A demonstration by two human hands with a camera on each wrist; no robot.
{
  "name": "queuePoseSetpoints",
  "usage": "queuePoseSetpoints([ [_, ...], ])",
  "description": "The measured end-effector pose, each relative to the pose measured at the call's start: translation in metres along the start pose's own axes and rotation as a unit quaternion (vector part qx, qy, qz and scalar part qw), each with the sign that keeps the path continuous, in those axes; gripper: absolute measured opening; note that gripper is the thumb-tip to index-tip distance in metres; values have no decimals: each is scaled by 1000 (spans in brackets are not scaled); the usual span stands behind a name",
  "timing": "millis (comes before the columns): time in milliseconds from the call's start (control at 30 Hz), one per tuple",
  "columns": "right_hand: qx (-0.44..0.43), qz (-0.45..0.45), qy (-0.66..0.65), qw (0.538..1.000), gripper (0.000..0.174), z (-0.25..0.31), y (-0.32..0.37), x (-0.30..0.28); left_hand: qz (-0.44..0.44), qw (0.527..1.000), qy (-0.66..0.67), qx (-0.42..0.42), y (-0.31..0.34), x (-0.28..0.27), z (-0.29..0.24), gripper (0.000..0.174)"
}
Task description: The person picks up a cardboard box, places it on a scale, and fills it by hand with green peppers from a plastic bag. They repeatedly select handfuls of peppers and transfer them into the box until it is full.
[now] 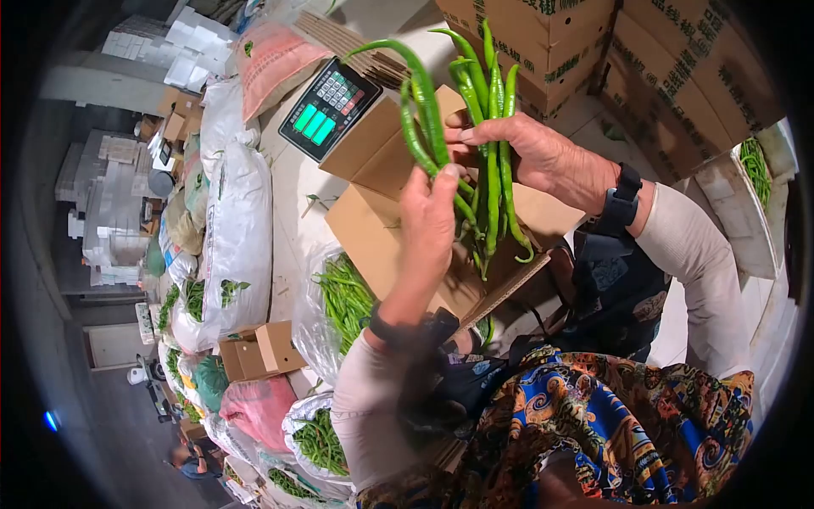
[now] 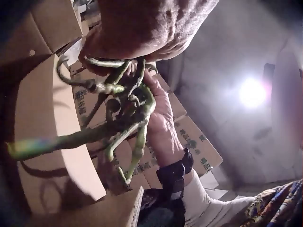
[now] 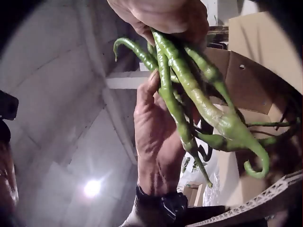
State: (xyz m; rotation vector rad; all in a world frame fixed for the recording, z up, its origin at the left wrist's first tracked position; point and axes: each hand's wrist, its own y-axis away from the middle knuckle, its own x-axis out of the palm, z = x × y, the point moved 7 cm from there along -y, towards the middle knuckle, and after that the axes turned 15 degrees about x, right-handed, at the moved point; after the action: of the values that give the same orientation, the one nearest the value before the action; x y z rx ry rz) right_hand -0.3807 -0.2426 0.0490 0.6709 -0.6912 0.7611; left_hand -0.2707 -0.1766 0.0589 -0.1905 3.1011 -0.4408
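Note:
Over an open cardboard box (image 1: 360, 229), both hands hold long green chili peppers. My right hand (image 1: 543, 157) grips a bunch of chili peppers (image 1: 494, 161), thumb across them, with their tips up and stem ends hanging down. Close beside it, my left hand (image 1: 426, 222) pinches a few curved chili peppers (image 1: 424, 110) between thumb and fingers. In the right wrist view the left hand (image 3: 158, 135) is below the right hand (image 3: 165, 19), with peppers (image 3: 199, 101) crossing in front. Curled stems (image 2: 135, 101) show between the hands in the left wrist view.
A scale display (image 1: 326, 110) with lit green screens stands beyond the box. Left of the box lies a clear bag of green chilies (image 1: 346, 297). White sacks (image 1: 233, 237) line the far left. Stacked printed cartons (image 1: 543, 51) stand at the back right.

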Motion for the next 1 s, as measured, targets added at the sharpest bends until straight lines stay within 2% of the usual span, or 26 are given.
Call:
queuePoseSetpoints([
  [100,20,-33,-25,999,24,3,4,-5,-20,997,57,-38,1,-11,0,33],
  [167,12,-68,-33,997,27,5,7,-17,-29,978,201,-54,1,-12,0,37],
  [200,23,-59,-45,997,25,6,8,-16,-23,969,234,-72,3,-15,2,42],
  [300,35,-45,-4,998,25,10,13,-13,-16,954,286,-90,4,-22,1,39],
  [333,59,-45,-9,997,25,9,18,-10,-19,955,283,-90,3,-26,4,39],
  [400,63,-33,0,997,25,4,15,-7,-38,927,367,-62,0,-33,8,39],
  [500,70,-13,29,997,25,-2,11,-4,-49,941,327,-67,0,-41,13,38],
  [600,49,30,85,995,21,7,13,0,-57,955,270,-112,11,-48,25,39],
  [633,61,20,69,996,19,8,11,-8,-57,961,230,-145,20,-53,36,41],
  [700,25,-11,39,999,18,17,10,-20,-71,959,218,-167,34,-59,55,36],
  [767,-19,-80,51,995,17,25,16,-24,-83,957,112,-255,54,-66,82,29],
  [800,61,-87,-30,994,14,20,14,-35,-84,948,103,-290,63,-66,96,26],
  [833,64,-89,-31,994,14,16,13,-34,-86,946,105,-293,69,-66,107,26],
  [900,5,-96,91,991,30,16,12,-27,-112,936,74,-325,80,-72,127,28],
  [933,46,-74,56,995,29,8,4,-34,-124,937,74,-319,80,-76,131,29],
  [1000,48,-58,83,994,28,4,0,-32,-145,939,70,-303,81,-82,135,27],
])
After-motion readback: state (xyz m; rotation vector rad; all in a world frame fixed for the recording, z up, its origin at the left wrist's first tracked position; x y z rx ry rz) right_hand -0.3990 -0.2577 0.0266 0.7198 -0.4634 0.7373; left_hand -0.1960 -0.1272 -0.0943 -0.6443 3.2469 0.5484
